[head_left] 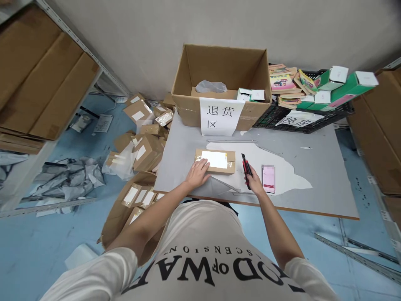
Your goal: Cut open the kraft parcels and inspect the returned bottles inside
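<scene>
A small taped cardboard box [232, 166] with a white label on top lies on the grey table [322, 167]. My left hand [198, 172] grips its left end, fingers over the top and thumb along the near side. To the right of the box, my right hand [254, 182] is closed around a black and red utility knife [247, 169]. The knife points away from me, its tip apart from the box. Just right of that hand lies a phone [268, 179] with a pink screen.
A large open carton [188, 110] with a paper sign stands at the table's back. Beside it a black crate [266, 119] holds booklets and green boxes. Several parcels [148, 150] are heaped on the floor at left, near a carton of labelled boxes [114, 217]. Shelves flank both sides.
</scene>
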Motion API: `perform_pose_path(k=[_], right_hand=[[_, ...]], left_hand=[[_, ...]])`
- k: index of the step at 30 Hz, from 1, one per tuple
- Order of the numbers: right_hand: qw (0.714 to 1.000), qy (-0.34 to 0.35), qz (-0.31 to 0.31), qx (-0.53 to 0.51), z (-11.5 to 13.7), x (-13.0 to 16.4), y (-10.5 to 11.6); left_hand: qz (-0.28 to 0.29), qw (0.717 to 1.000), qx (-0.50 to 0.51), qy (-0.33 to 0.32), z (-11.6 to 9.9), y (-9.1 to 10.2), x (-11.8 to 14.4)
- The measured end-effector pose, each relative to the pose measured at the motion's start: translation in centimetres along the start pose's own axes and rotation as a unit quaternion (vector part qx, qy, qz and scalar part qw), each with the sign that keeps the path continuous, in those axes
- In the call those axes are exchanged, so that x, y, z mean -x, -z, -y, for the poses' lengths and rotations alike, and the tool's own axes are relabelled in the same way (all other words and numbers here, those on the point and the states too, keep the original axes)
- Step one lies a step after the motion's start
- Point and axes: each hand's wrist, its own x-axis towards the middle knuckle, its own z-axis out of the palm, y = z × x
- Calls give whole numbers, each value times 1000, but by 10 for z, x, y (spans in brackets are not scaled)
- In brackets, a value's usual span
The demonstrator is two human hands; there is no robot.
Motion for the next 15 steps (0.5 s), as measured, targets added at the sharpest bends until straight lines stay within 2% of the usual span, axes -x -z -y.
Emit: perform_pose_path(k=[5, 10, 15], right_hand=[[996, 24, 57, -62, 6, 14, 1], [992, 23, 58, -105, 9, 20, -1], [990, 14, 61, -130, 10, 22, 0]], left_hand=[[1, 999, -5, 53, 21, 4, -19], [47, 996, 8, 72, 30, -1, -23], [39, 997, 24, 67, 32, -6, -21]])
